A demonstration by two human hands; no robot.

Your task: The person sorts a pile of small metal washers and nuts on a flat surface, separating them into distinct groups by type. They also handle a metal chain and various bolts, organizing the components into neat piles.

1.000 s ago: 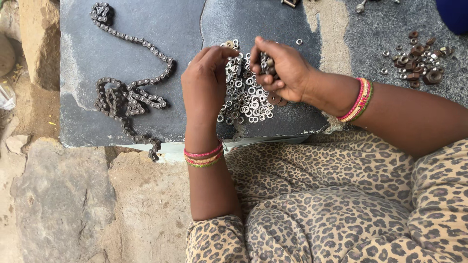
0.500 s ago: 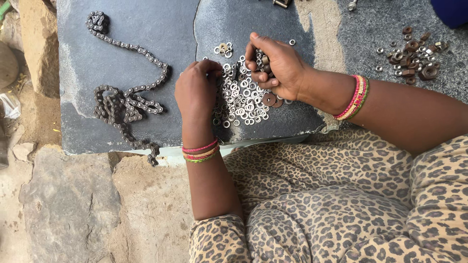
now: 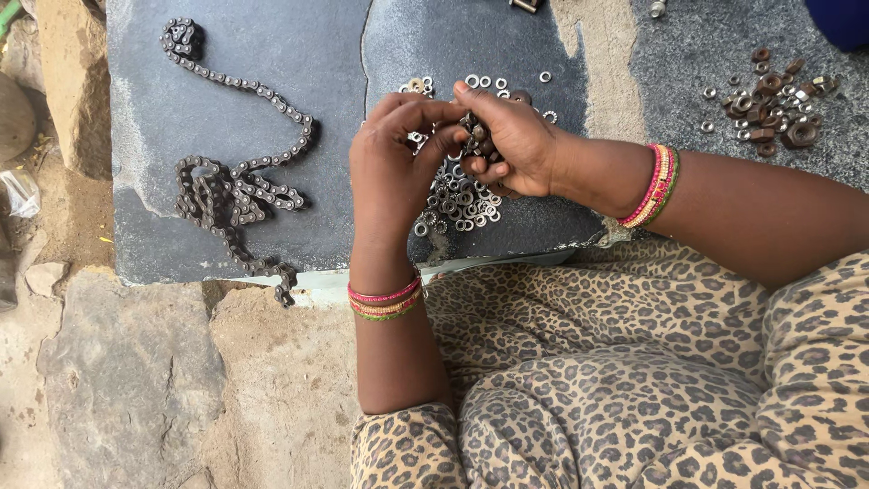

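Here, above a grey stone tabletop [image 3: 272, 109], the left hand [image 3: 394, 172] and the right hand [image 3: 511, 145] meet fingertip to fingertip, the right one pinched on a small cluster of dark metal pieces [image 3: 472, 134] over a pile of silver washers [image 3: 457, 195]. A dark roller chain [image 3: 231, 181] lies coiled at nine o'clock from the hands, and rusty nuts [image 3: 769, 100] are scattered at two o'clock.

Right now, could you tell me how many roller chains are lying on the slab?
1: a single dark roller chain lies on the slab's left part, coiled at the top-left end, bunched lower down.
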